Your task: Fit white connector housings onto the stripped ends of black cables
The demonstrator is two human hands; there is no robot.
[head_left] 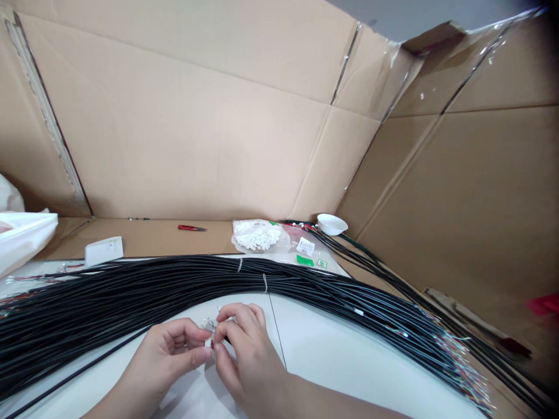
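Observation:
My left hand (168, 352) and my right hand (244, 349) meet low in the middle of the view, over a white table (349, 361). Both pinch a small white connector (208, 342) with thin wire ends (208, 323) sticking out of it. A single black cable (78, 372) runs from the hands toward the lower left. Just beyond the hands lies a thick bundle of black cables (131, 294), tied with white ties (264, 283), its coloured wire ends (463, 361) fanning out at the right.
Cardboard walls (196, 116) enclose the table at the back and right. Against the back stand a clear bag of white connectors (257, 235), a white bowl (332, 224), a red tool (192, 228) and a white box (103, 251). A white plastic bag (21, 235) sits at the left.

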